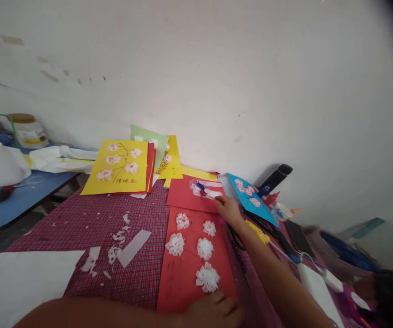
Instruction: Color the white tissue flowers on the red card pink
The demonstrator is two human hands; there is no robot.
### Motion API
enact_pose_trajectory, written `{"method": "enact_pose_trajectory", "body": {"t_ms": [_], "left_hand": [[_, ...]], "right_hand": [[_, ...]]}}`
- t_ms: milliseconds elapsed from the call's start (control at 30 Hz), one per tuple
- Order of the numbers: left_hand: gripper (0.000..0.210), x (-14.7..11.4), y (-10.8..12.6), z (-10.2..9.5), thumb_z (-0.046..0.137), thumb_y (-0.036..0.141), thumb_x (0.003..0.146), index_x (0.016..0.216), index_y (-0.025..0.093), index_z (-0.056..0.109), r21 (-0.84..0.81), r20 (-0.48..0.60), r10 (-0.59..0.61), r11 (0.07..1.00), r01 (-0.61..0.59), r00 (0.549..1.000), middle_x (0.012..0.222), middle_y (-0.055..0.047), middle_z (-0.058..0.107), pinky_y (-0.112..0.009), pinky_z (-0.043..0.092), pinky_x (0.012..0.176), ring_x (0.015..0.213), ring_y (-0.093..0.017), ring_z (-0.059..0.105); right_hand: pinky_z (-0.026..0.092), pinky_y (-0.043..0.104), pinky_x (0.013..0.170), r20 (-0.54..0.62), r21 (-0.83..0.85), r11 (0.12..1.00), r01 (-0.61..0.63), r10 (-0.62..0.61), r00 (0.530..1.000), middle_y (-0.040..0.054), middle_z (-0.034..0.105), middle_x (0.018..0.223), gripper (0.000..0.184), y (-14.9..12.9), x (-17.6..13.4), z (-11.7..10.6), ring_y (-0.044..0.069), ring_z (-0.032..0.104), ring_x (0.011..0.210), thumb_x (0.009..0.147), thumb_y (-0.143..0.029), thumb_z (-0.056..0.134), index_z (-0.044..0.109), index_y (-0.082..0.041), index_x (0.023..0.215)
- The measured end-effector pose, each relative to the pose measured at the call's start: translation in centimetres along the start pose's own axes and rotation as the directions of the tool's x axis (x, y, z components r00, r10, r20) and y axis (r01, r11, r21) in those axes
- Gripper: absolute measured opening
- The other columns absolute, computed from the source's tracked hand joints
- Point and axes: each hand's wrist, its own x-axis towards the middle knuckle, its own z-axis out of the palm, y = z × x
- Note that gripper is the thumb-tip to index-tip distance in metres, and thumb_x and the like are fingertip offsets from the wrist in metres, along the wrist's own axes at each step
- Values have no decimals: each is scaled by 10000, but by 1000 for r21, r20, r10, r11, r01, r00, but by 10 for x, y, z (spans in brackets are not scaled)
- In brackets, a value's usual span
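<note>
The landmark here is the large red paper sheet (191, 273) lying flat on the red-and-blue checked tablecloth (90, 218), with five white tissue-paper flowers (207, 278) stuck on it in a loose cluster. The left hand (213, 310) lies at the near edge of this sheet, fingers flat and spread on the paper just below the nearest flower, gripping nothing. The right hand (228, 208) reaches past the far right corner of the sheet, its fingers closed round one end of a small white stick-shaped object with a blue tip (207, 191); what the object is cannot be told. That object lies over a second, smaller red paper sheet (186, 196) that sits just beyond the far edge of the large one, on top of a faint white-and-pink patch. To the right of the large sheet, beside the right wrist, a blue card with pink flowers (251, 198) lies tilted, and a black cylinder (274, 177) leans against the white wall (216, 68) behind it. To the left of the large sheet lie white paper scraps (121, 246) on the cloth, and beyond them a yellow card with pink blossoms on a drawn branch (119, 167) tops a stack of coloured papers
</note>
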Motion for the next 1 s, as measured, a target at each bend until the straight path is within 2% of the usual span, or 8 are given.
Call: {"method": "enact_pose_trajectory", "body": {"t_ms": [233,400,533,700,833,1000], "left_hand": [[387,1,-1,-2,621,399,1015,1262,101,619,-22,27,-7,1000,8,1000,1065,-44,761,-271,484,776,900,-126,669],[425,1,2,-1,523,476,1056,1210,101,649,-16,-41,-35,999,35,999,1009,-37,757,-280,479,787,876,-127,667],[430,1,6,1,490,529,1057,1163,163,688,23,-108,-46,999,48,993,995,-21,743,-285,469,768,863,-128,658],[286,-3,3,-8,568,476,1029,1206,292,696,47,-58,47,998,-44,997,1167,-27,720,-304,464,779,966,-168,660],[256,-6,-1,-24,534,399,1046,1256,339,670,36,-36,67,997,-66,997,1243,-21,689,-328,485,836,1072,-204,654],[282,-5,-2,-34,557,383,1032,1288,281,617,46,-89,88,995,-84,992,1240,-52,688,-330,478,819,1055,-221,665]], "right_hand": [[606,377,905,-22,17,1000,-13,13,1000,78,841,1033,351,-1,-8,-4,272,787,980,860,-169,543,845,-215,1032],[600,381,924,-28,29,999,-20,21,999,66,840,1039,339,0,-16,-7,274,781,1010,878,-186,540,844,-225,1021],[595,374,910,-33,46,999,-18,20,999,76,837,1051,331,2,-24,-8,275,780,996,886,-189,539,840,-222,1018],[583,359,910,-58,71,997,-22,26,998,78,833,1039,331,-1,-34,-21,255,774,972,897,-215,518,827,-210,1015],[566,381,950,-88,91,996,-7,15,996,97,815,1088,336,-2,-63,-45,261,752,1025,935,-299,513,804,-191,1063],[572,391,916,-91,149,989,-11,25,996,90,808,1080,289,-7,-131,-67,259,749,994,977,-340,544,785,-219,1082]]}}
